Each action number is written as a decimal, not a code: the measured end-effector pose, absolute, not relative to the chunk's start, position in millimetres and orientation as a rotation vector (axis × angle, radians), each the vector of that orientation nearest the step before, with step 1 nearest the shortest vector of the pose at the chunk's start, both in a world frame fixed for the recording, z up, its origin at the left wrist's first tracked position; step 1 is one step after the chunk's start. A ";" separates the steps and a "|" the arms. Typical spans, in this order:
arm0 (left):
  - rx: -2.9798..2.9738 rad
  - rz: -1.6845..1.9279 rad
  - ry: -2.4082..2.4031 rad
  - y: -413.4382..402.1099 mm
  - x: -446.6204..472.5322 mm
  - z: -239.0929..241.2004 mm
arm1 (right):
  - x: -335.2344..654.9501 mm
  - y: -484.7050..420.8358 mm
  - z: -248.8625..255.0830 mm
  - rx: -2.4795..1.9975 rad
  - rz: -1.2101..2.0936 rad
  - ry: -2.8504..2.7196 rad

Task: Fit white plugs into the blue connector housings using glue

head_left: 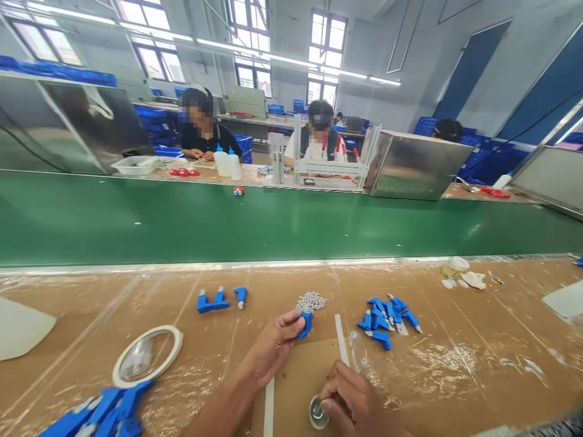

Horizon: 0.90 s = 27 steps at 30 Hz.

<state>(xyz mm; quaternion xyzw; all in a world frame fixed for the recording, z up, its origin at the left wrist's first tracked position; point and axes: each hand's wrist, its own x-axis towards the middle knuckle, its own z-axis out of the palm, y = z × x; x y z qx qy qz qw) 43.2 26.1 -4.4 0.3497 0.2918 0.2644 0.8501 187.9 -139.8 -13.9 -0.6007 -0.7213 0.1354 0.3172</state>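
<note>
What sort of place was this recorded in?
Probably a factory assembly workshop: a long green belt-like strip runs past the brown worktable, small blue plastic parts lie piled, and stacked blue plastic crates stand behind.

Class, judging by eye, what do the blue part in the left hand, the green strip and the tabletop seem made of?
Blue part: probably plastic; even colour, smooth moulded look.
Green strip: perhaps rubber or plastic sheet; satin, with soft reflections.
Tabletop: brown board or card, seemingly under clear film; glossy wrinkles catch light.
</note>
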 end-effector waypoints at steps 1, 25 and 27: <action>0.745 0.561 0.611 25.8 43.7 -4.9 | 188.5 -139.4 -13.6 -1.577 0.331 -1.893; 0.550 0.361 0.544 16.1 51.9 -0.5 | 202.1 -140.0 -34.7 -1.354 1.164 -0.864; 0.544 0.329 0.518 13.4 53.0 -2.7 | 205.7 -139.3 -29.2 -1.287 1.118 -0.843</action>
